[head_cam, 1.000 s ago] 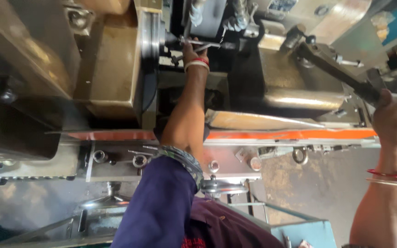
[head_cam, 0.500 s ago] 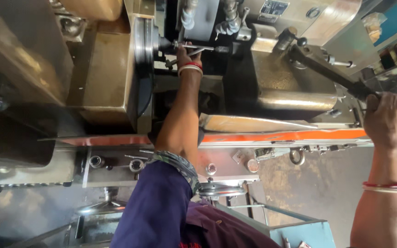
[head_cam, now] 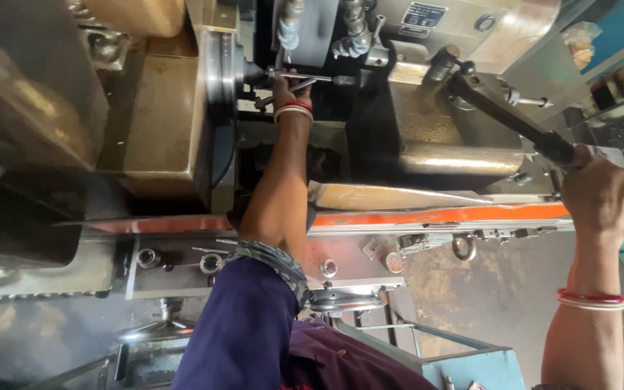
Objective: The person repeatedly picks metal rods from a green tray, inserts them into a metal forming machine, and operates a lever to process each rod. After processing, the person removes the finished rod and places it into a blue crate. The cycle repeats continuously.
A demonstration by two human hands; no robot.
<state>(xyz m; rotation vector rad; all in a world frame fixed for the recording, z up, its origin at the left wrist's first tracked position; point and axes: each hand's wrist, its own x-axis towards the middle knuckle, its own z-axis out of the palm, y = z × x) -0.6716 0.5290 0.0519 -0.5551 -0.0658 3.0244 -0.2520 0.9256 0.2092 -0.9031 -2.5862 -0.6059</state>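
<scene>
Metal rod (head_cam: 305,76) horizontal, under left hand (head_cam: 292,88)

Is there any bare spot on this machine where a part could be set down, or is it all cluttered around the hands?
Bare: the shiny tray above the orange strip, between the left forearm and the lever. Crowded: around the left hand at the chuck, and the ledge with fittings. The right hand grips the lever.

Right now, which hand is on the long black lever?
The right hand, fist closed around the end of the black lever at the machine's right side. The left hand reaches deep into the machine, at the thin metal rod.
</scene>
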